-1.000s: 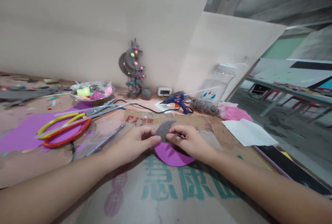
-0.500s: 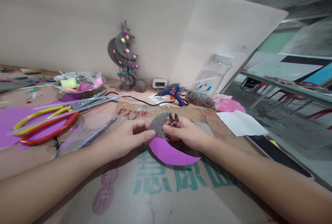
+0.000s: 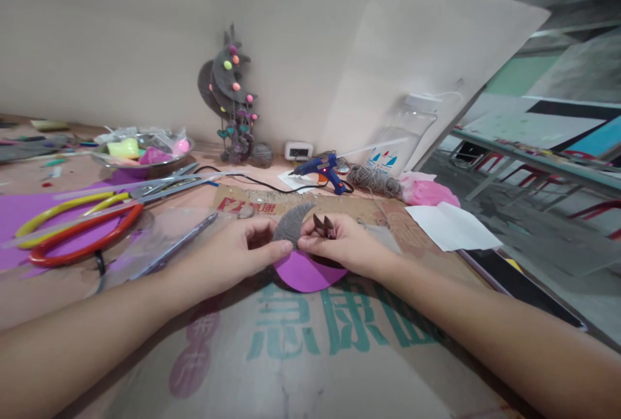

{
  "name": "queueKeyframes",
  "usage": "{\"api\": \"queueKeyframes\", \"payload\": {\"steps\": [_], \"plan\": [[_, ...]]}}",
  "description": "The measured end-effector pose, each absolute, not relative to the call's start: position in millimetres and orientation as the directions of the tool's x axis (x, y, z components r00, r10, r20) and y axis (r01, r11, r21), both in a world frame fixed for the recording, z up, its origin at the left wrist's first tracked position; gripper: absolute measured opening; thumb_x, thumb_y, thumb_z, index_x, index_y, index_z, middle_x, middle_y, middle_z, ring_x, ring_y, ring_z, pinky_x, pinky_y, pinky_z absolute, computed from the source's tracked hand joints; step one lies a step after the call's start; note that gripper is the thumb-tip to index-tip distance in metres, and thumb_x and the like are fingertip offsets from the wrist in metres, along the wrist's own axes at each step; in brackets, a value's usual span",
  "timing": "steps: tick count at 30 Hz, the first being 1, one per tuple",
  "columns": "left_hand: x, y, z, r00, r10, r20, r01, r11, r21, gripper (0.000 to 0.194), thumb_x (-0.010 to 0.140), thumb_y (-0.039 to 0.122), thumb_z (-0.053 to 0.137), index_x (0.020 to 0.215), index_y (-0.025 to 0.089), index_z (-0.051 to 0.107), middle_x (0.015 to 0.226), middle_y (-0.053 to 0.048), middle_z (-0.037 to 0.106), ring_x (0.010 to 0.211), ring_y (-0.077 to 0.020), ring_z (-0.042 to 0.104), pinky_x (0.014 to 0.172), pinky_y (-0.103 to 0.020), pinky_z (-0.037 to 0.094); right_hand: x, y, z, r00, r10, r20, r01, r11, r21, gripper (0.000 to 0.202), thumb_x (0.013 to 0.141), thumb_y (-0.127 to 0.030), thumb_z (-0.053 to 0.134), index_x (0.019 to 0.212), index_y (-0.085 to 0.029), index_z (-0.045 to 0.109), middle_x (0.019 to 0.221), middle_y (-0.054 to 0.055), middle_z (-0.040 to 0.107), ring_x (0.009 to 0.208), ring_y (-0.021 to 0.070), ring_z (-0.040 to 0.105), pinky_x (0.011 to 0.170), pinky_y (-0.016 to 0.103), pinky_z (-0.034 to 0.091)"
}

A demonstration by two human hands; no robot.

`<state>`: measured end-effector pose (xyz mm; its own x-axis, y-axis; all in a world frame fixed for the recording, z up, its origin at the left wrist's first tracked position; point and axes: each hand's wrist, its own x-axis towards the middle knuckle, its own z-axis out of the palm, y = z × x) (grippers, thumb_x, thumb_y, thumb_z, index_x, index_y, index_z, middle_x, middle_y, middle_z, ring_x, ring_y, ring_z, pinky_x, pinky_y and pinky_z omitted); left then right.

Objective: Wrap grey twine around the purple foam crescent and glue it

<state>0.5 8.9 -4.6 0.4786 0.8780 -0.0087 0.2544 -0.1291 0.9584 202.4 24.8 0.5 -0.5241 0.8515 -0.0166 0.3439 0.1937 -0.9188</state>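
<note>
A crescent piece, grey yarn-wrapped at its upper part (image 3: 292,224) and bare purple (image 3: 309,274) below, is held between both hands over the cardboard. My left hand (image 3: 242,247) pinches its left edge between thumb and fingers. My right hand (image 3: 344,244) grips the crescent from the right, fingers closed near the yarn's lower end. Small dark snips (image 3: 323,225) stick up from the same right hand, blades apart. The far tip of the purple part is hidden in this view.
Red-and-yellow-handled scissors (image 3: 87,251) and a pen (image 3: 174,246) lie left. Behind are a bowl (image 3: 145,165), a blue glue gun (image 3: 320,168), a clock (image 3: 298,150) and grey yarn (image 3: 373,181). White paper (image 3: 451,226) and a dark phone-like slab (image 3: 521,286) lie right.
The crescent has turned in my hands, its purple end now tucked back toward my right hand. The grey part stands more upright. The view has shifted slightly.
</note>
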Motion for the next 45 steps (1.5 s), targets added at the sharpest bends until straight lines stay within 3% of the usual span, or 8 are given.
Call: {"api": "queueKeyframes", "payload": {"steps": [2, 4, 6, 8, 12, 16, 36, 45], "plan": [[0.8, 8.5, -3.0, 0.501, 0.865, -0.013, 0.251, -0.131, 0.959, 0.025, 0.078, 0.041, 0.056, 0.078, 0.017, 0.062, 0.078, 0.0, 0.064, 0.071, -0.0155, 0.056, 0.063, -0.023, 0.041, 202.6, 21.6, 2.6, -0.525, 0.85, 0.038, 0.364, 0.264, -0.893, 0.026, 0.08, -0.041, 0.057, 0.077, -0.016, 0.052, 0.06, -0.004, 0.048, 0.051, 0.0072, 0.044, 0.049, 0.02, 0.036], [1.0, 8.7, -1.8, 0.519, 0.855, -0.001, 0.202, -0.122, 0.972, 0.024, 0.08, 0.04, 0.054, 0.083, 0.017, 0.063, 0.082, -0.001, 0.065, 0.076, -0.0163, 0.058, 0.068, -0.025, 0.042, 204.6, 18.5, 6.9, -0.518, 0.826, 0.221, 0.374, 0.451, -0.811, 0.025, 0.085, -0.04, 0.05, 0.084, -0.016, 0.053, 0.071, 0.0, 0.056, 0.061, 0.0109, 0.052, 0.057, 0.023, 0.042], [0.7, 9.4, -1.1, 0.509, 0.86, 0.019, 0.17, -0.122, 0.978, 0.025, 0.081, 0.038, 0.052, 0.091, 0.018, 0.064, 0.086, -0.001, 0.067, 0.081, -0.0173, 0.058, 0.073, -0.026, 0.043, 209.0, 16.8, 11.2, -0.499, 0.736, 0.457, 0.41, 0.665, -0.624, 0.024, 0.089, -0.036, 0.043, 0.096, -0.016, 0.054, 0.09, 0.005, 0.061, 0.08, 0.0154, 0.057, 0.071, 0.028, 0.045], [-0.1, 10.6, -1.0, 0.483, 0.875, 0.03, 0.174, -0.129, 0.976, 0.028, 0.082, 0.037, 0.052, 0.097, 0.018, 0.065, 0.09, -0.002, 0.067, 0.085, -0.019, 0.059, 0.075, -0.028, 0.043, 214.6, 17.1, 13.2, -0.518, 0.622, 0.588, 0.472, 0.78, -0.41, 0.025, 0.092, -0.03, 0.04, 0.107, -0.017, 0.054, 0.103, 0.008, 0.061, 0.094, 0.0177, 0.056, 0.081, 0.031, 0.042], [-1.5, 12.2, -2.3, 0.433, 0.898, 0.078, 0.169, -0.166, 0.972, 0.028, 0.082, 0.035, 0.052, 0.101, 0.018, 0.065, 0.096, -0.003, 0.067, 0.089, -0.0205, 0.059, 0.079, -0.03, 0.044, 221.6, 20.4, 9.4, -0.616, 0.506, 0.603, 0.573, 0.814, -0.097, 0.025, 0.09, -0.026, 0.046, 0.11, -0.015, 0.057, 0.094, 0.009, 0.062, 0.086, 0.0192, 0.056, 0.075, 0.032, 0.043], [0.0, 12.1, -2.0, 0.434, 0.895, 0.101, 0.107, -0.163, 0.981, 0.028, 0.081, 0.031, 0.053, 0.104, 0.02, 0.064, 0.101, -0.003, 0.068, 0.091, -0.0201, 0.06, 0.082, -0.03, 0.045, 218.6, 19.8, 6.4, -0.667, 0.454, 0.59, 0.6, 0.798, 0.064, 0.023, 0.089, -0.025, 0.048, 0.102, -0.012, 0.062, 0.077, 0.007, 0.06, 0.072, 0.018, 0.053, 0.064, 0.03, 0.041], [1.3, 10.8, 0.2, 0.431, 0.891, 0.142, 0.062, -0.186, 0.981, 0.028, 0.08, 0.028, 0.054, 0.105, 0.022, 0.065, 0.104, -0.001, 0.068, 0.093, -0.02, 0.061, 0.086, -0.032, 0.045, 217.9, 18.9, 6.7, -0.691, 0.438, 0.576, 0.605, 0.785, 0.129, 0.021, 0.088, -0.025, 0.049, 0.1, -0.014, 0.062, 0.074, 0.005, 0.061, 0.068, 0.0164, 0.052, 0.061, 0.029, 0.039], [1.2, 10.3, 2.4, 0.447, 0.889, 0.103, 0.048, -0.139, 0.989, 0.029, 0.081, 0.027, 0.054, 0.107, 0.019, 0.063, 0.107, -0.004, 0.068, 0.098, -0.0212, 0.06, 0.086, -0.032, 0.046, 218.7, 20.7, 4.1, -0.671, 0.535, 0.513, 0.587, 0.806, -0.073, 0.023, 0.09, -0.027, 0.047, 0.103, -0.015, 0.061, 0.083, 0.006, 0.062, 0.075, 0.0161, 0.054, 0.065, 0.028, 0.04]]}}
